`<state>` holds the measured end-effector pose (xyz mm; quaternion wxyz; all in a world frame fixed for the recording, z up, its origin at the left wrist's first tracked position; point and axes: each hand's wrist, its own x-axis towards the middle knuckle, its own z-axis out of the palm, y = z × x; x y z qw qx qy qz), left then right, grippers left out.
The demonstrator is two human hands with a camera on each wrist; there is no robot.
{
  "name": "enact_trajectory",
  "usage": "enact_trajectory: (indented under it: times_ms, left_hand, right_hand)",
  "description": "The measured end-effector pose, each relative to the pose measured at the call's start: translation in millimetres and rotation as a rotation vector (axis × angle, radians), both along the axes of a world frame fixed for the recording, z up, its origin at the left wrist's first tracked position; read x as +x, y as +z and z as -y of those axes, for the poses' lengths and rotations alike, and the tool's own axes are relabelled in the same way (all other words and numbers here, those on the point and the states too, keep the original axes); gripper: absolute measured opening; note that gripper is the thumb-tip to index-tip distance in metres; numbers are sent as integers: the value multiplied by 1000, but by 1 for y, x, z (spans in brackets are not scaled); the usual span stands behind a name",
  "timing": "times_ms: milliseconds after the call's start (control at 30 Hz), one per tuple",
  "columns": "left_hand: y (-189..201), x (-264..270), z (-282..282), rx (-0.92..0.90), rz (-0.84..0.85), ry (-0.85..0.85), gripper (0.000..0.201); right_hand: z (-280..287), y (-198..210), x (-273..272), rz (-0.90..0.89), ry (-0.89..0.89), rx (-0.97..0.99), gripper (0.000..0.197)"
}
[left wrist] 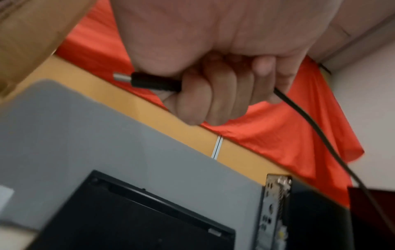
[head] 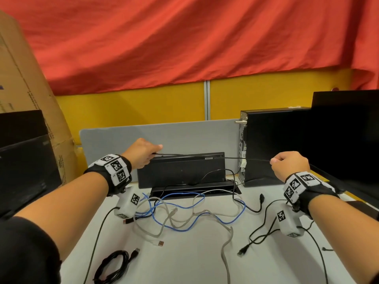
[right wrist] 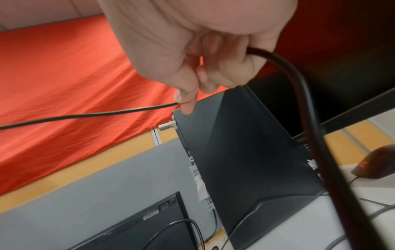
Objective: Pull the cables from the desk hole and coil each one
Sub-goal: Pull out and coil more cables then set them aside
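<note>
A black cable (head: 215, 157) is stretched almost level in the air between both hands, above the open desk hole (head: 194, 190) at the back of the tabletop (head: 184, 263). The left hand (head: 143, 153) has its fingers (left wrist: 205, 94) curled tight round the cable just behind its plug (left wrist: 149, 82). The right hand (head: 291, 166) pinches the cable between thumb and forefinger, the rest drooping from its fist. Below lie loose blue (head: 184, 203) and grey cables (head: 225, 242), and one coiled black cable (head: 111, 265) near the front edge.
</note>
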<state>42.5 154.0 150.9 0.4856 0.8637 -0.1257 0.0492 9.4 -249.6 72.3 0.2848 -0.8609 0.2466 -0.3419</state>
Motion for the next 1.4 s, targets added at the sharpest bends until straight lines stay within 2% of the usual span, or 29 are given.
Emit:
enact_trajectory:
  times_ms: [167, 333, 433, 533, 633, 700, 800, 867, 967, 1133, 1233, 1300, 1400]
  left_hand:
    - [10, -9, -5, -449, -198, -272, 35]
    - [17, -21, 11, -937, -249, -460, 26]
    - [22, -26, 31, -1147, -208, -474, 28]
    - [23, -27, 42, -1208, -119, -387, 27]
    - [16, -23, 41, -1110, -11, -253, 34]
    - [10, -18, 35, -1022, 56, -159, 45]
    - [-1, -9, 23, -998, 78, -39, 63]
    - [-8, -3, 19, -966, 63, 30, 66]
    - [-16, -3, 23, -742, 55, 71, 61]
    - [-25, -20, 43, -329, -52, -86, 61]
    - [-29, -36, 54, -117, -131, -226, 63]
    - [-31, -49, 60, -22, -174, -324, 60]
    - [-32, -68, 68, 28, -245, -464, 54]
  right_hand:
    - [-1, -12, -4, -71, 37, -31, 23]
    - [-20, -23, -14, -296, 383, -110, 31]
    - [-44, -27, -25, -411, 584, -179, 30]
    - [-66, -26, -35, -454, 742, -207, 30]
    - [-87, -14, -52, -433, 906, -160, 35]
    - [-97, 1, -67, -403, 1055, -69, 36]
    - [-105, 32, -91, -297, 1221, 15, 29]
    - [-105, 51, -101, -192, 1263, 2, 28]
    - [-104, 68, -99, -73, 1239, 31, 28]
    - [-93, 83, -81, 194, 1145, 230, 27]
    - [-84, 86, -67, 269, 1065, 229, 29]
    - [-78, 85, -59, 300, 1022, 195, 32]
    - [-76, 83, -49, 374, 920, 186, 33]
